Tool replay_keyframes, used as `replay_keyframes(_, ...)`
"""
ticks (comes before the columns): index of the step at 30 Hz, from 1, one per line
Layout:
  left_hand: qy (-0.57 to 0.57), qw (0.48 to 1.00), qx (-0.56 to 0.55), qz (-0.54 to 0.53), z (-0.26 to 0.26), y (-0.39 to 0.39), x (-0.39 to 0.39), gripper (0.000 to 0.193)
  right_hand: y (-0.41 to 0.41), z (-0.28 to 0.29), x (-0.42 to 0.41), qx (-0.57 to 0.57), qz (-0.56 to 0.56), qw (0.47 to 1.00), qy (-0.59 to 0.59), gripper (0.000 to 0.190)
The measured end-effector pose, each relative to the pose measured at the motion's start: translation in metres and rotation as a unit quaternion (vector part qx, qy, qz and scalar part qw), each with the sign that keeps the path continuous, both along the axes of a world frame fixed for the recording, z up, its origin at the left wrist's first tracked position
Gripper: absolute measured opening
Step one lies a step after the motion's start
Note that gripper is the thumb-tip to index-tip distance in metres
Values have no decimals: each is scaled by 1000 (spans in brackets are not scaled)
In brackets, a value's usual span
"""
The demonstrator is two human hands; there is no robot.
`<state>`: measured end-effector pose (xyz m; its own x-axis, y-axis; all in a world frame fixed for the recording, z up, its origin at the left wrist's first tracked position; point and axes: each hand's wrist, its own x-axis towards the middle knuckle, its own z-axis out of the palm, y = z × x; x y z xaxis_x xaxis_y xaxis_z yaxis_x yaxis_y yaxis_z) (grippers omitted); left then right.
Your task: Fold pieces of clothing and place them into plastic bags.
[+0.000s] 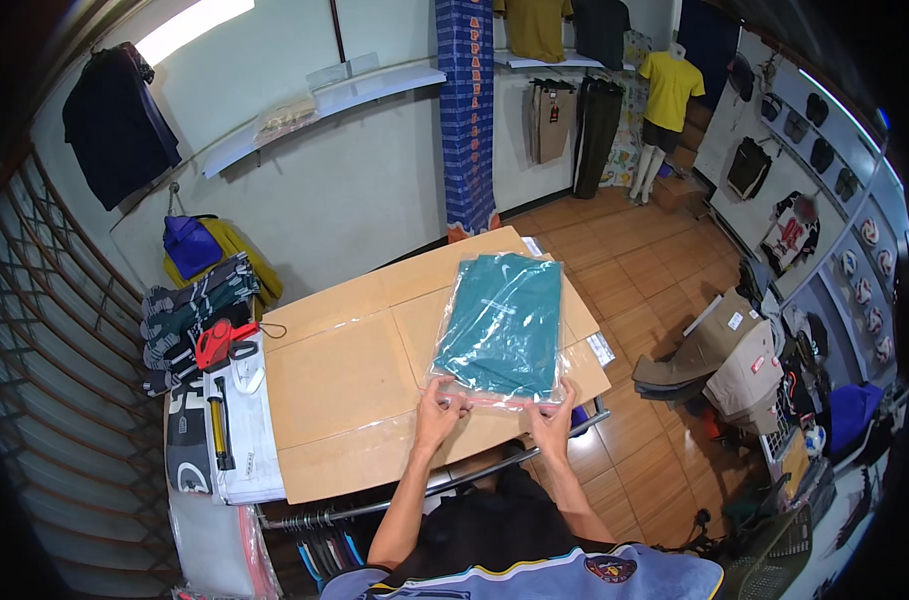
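Observation:
A folded teal garment (503,322) lies inside a clear plastic zip bag (443,349) on a flattened cardboard sheet (334,352). The bag's near edge carries a red strip (492,403). My left hand (439,412) pinches the left end of that strip between thumb and fingers. At its right end, my right hand (552,416) grips the same edge. The garment sits fully within the bag, its lower corner a little short of the strip.
Left of the cardboard are a red tape dispenser (221,343), a yellow hand pump (218,427), stacked socks (191,322) and a pile of clear bags (218,544). A metal rail (484,466) with hangers runs along the near edge. Trousers (739,360) hang at right.

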<state>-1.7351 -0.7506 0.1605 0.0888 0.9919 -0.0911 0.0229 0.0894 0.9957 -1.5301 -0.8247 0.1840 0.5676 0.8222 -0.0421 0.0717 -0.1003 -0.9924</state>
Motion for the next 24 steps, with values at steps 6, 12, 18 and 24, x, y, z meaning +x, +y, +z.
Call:
replay_keyframes(6,-11,1000,10,-16,-5,-1,6,37,4,-22,1,43,11,999,5,68)
replay_keyframes(12,-16,1000,-15,-20,2,-1,7,36,5,-15,-4,26,22,995,-88,63)
replay_keyframes(18,22,999,-3,-36,-2,0,9,36,14,-43,-2,31,10,993,-114,57)
replay_keyframes(24,2,1000,-19,-15,-3,-2,11,36,17,-39,-9,-32,-7,998,-50,58)
